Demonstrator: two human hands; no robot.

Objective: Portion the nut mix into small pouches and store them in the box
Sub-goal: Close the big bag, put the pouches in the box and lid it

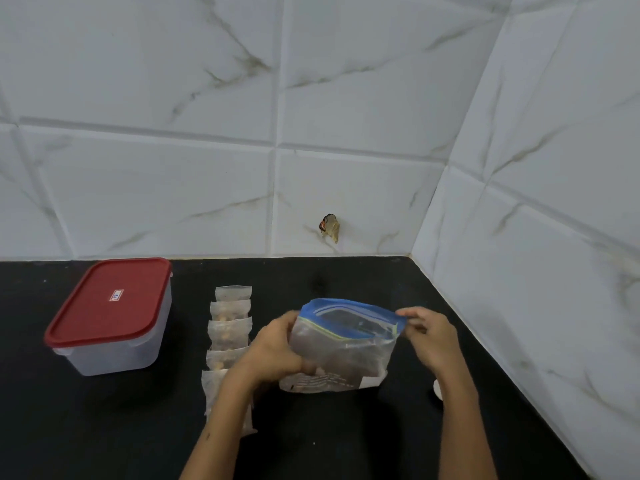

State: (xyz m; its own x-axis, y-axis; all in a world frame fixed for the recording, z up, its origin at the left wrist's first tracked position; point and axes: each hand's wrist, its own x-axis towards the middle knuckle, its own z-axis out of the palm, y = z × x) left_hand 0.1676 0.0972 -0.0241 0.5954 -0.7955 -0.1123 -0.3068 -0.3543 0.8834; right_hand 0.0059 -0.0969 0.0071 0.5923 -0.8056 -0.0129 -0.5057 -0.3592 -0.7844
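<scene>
Seen from my head camera: I hold the big zip bag (341,348) upright on the black worktop (346,445), its blue-edged mouth gaping open. My left hand (273,348) grips the bag's left side, fingers curled round the film; my right hand (431,336) pinches the right end of the blue rim. What nut mix remains shows as a dark mass low in the bag. Just left of my left wrist, five small pouches (229,336) lie in an overlapping column, each with pale nuts inside. The box (110,320) stands well apart to the far left, its red lid (109,301) on.

The step in hand looks like handling the bag's mouth, though I cannot tell whether to open or close it. To do it well I would keep the base on the worktop so nothing tips out, and pull the rim evenly from both ends. The pouches are not yet stored, and the lid must come off first.

The worktop is matte black, set in a corner of white marbled wall tiles (173,168); a small brown scrap (329,226) clings to the wall low down. A pale object (437,389) peeks out beside my right forearm; I cannot make it out.
</scene>
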